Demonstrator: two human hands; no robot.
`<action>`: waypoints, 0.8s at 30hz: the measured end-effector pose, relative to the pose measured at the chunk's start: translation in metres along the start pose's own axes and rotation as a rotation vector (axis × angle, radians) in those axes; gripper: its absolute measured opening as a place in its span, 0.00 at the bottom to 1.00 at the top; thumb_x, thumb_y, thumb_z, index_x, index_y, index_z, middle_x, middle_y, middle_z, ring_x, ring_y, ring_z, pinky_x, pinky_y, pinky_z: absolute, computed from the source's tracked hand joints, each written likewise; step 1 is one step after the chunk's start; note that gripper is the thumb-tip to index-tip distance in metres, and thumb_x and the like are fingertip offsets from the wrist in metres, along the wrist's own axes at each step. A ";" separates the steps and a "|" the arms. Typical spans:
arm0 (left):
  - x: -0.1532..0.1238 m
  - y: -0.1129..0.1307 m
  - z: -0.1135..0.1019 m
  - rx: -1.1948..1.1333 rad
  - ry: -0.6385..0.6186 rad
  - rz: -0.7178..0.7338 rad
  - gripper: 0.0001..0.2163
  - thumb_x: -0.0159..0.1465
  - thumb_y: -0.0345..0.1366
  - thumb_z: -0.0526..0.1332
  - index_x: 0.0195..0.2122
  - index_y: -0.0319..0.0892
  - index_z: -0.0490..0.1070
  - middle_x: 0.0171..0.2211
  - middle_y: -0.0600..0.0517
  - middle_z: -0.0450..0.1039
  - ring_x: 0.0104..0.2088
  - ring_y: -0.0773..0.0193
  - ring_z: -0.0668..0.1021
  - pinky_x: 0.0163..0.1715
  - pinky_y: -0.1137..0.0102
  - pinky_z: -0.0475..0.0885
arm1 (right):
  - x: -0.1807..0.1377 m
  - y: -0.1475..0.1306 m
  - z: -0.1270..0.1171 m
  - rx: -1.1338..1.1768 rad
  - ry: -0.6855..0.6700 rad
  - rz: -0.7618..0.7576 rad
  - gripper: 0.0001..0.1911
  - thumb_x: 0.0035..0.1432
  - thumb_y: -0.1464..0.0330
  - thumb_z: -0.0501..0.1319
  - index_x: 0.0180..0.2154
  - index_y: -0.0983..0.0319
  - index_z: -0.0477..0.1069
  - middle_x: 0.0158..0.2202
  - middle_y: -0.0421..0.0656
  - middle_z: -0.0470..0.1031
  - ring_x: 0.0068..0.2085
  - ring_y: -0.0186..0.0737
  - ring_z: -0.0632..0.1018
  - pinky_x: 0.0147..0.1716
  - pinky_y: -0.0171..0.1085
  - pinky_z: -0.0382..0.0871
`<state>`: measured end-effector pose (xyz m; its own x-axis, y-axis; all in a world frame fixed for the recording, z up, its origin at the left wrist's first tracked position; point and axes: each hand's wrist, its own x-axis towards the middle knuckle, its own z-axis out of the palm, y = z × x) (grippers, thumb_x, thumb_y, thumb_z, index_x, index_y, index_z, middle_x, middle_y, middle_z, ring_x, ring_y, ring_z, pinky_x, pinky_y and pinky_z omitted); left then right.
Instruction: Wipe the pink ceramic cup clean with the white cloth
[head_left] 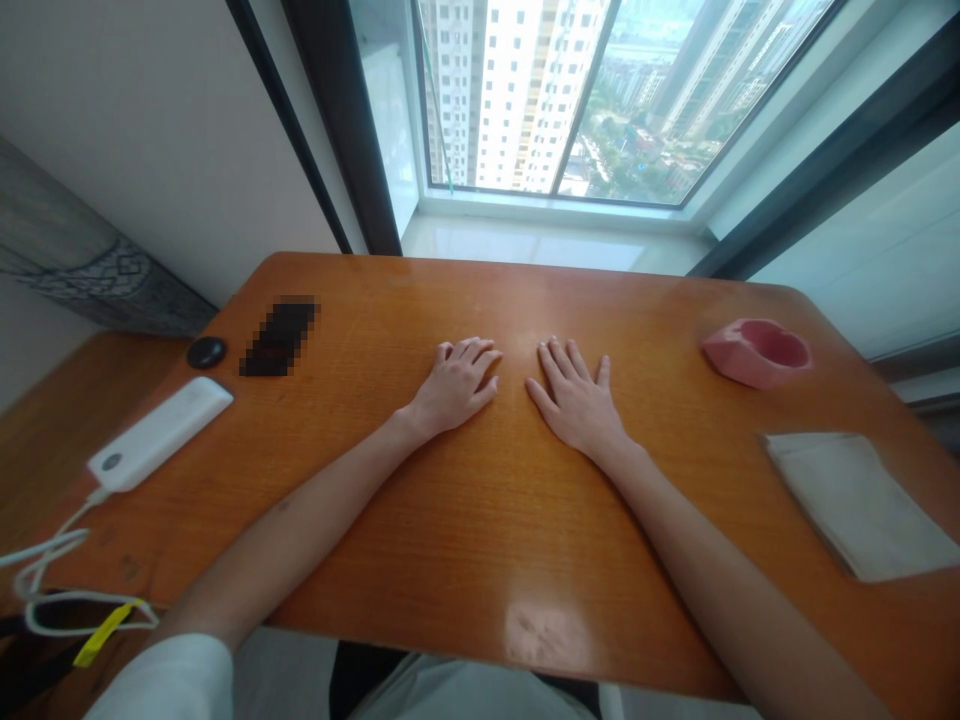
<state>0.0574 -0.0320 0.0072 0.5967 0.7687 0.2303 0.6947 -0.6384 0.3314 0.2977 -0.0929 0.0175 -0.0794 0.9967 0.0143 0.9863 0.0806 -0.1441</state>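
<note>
Both of my hands rest palm down near the middle of a brown wooden table [420,560]. My left hand [455,385] has its fingers a little bent and apart, with nothing in them. A short gap of tabletop separates it from my right hand [577,398], which lies flat with the fingers spread. Farther right stands a pink angular bowl-like holder [750,355], and nearer me on that side lies a folded pale cloth or paper [862,505]. Neither hand touches these.
At the left edge are a white power strip [161,435] with a white cable [56,545], a round black object [206,352] and a blurred-out dark rectangle [279,337]. A yellow tag [105,635] hangs by the cable. Beyond the table is a window [555,100].
</note>
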 end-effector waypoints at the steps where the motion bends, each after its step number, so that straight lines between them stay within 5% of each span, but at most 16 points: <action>1: 0.000 0.000 0.000 0.000 -0.002 -0.002 0.19 0.81 0.40 0.57 0.70 0.46 0.73 0.76 0.41 0.72 0.77 0.45 0.71 0.74 0.46 0.61 | 0.000 0.000 -0.001 0.005 0.005 -0.001 0.39 0.83 0.51 0.43 0.85 0.63 0.52 0.88 0.53 0.50 0.88 0.66 0.53 0.80 0.85 0.44; 24: 0.001 0.000 0.000 0.001 -0.002 -0.003 0.20 0.81 0.40 0.56 0.70 0.46 0.74 0.76 0.40 0.72 0.77 0.44 0.71 0.75 0.46 0.60 | 0.001 0.002 0.001 0.028 0.032 -0.023 0.39 0.83 0.51 0.43 0.85 0.60 0.53 0.87 0.54 0.53 0.87 0.68 0.56 0.79 0.86 0.44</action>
<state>0.0578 -0.0317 0.0077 0.5953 0.7707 0.2273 0.6970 -0.6360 0.3311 0.2992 -0.0920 0.0161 -0.0971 0.9940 0.0497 0.9798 0.1043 -0.1707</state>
